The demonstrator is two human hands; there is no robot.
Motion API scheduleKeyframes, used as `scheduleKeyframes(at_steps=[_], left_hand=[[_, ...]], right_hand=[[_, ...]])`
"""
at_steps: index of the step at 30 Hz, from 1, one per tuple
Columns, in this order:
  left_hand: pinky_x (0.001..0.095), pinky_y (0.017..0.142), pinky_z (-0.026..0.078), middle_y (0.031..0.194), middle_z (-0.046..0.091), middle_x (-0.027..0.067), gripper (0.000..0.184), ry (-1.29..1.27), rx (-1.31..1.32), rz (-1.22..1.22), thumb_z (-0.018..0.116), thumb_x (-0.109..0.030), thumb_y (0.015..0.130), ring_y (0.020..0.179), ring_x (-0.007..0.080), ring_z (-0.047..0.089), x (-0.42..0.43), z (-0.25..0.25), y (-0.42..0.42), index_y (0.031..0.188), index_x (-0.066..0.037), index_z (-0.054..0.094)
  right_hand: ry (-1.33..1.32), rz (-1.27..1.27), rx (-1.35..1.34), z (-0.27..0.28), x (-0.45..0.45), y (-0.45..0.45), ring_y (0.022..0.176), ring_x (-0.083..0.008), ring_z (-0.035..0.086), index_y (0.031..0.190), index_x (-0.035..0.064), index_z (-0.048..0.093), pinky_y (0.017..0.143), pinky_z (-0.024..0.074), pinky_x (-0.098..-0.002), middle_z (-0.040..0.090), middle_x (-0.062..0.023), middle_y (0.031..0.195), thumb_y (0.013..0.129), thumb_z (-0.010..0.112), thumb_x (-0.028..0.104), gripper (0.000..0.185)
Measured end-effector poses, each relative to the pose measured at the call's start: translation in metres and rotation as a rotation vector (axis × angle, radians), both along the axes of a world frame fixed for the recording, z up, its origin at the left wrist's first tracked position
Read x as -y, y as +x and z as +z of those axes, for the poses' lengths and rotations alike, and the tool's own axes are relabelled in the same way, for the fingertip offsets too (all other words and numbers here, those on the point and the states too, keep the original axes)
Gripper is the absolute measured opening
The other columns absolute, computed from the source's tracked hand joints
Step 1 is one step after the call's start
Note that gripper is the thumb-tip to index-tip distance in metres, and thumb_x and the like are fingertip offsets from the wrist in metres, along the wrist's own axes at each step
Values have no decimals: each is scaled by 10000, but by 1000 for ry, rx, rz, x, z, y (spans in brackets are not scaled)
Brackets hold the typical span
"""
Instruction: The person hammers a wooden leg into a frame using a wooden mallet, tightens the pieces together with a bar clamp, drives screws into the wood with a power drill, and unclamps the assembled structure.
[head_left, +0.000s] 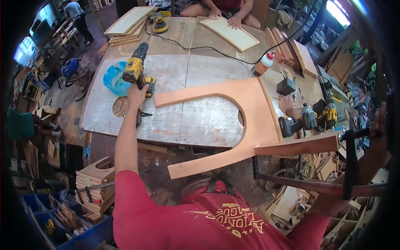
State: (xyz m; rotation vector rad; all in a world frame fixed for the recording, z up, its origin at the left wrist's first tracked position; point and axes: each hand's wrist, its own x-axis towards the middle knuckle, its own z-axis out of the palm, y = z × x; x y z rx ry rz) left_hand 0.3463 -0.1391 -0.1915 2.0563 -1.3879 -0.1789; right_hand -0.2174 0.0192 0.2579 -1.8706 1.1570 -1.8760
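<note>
My left hand (136, 95) is closed around the lower grip of a yellow and black drill (135, 66), near the left side of the worktable. Far to the right, my right hand (378, 121) is raised by the end of a long bar clamp (352, 162); it is dark there, and its fingers are hard to make out. A U-shaped wooden piece (254, 108) lies partly on the table, one arm reaching past the front edge. A narrower wooden part (300, 144) extends from it towards the clamp. Beside the drill is a blue round disc (116, 79).
On the worktable (200, 37) are a sander (159, 25), a glue bottle (263, 63), stacked panels (127, 25) and a black cable. Another person's hands (225, 18) rest on a framed panel (231, 35). More drills (308, 116) stand at the right edge.
</note>
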Motion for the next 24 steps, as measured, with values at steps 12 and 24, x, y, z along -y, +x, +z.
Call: scheduleKeyframes(at_steps=[12, 24], left_hand=[[488, 1089, 391, 1388, 527, 188, 919, 253, 88, -1032, 852, -409, 698, 1298, 395, 464, -259, 9, -196, 1444, -43, 460], [479, 1020, 426, 1300, 578, 151, 700, 135, 135, -1002, 800, -147, 718, 1142, 367, 518, -208, 2, -159, 1354, -21, 535]], right_hand=[[214, 49, 70, 2, 1, -54, 489, -41, 368, 899, 103, 517, 374, 319, -177, 365, 41, 641, 1035, 580, 269, 224], [163, -47, 47, -2, -1, 3, 482, -80, 444, 768, 120, 484, 372, 344, -219, 395, 20, 585, 1004, 639, 293, 331]])
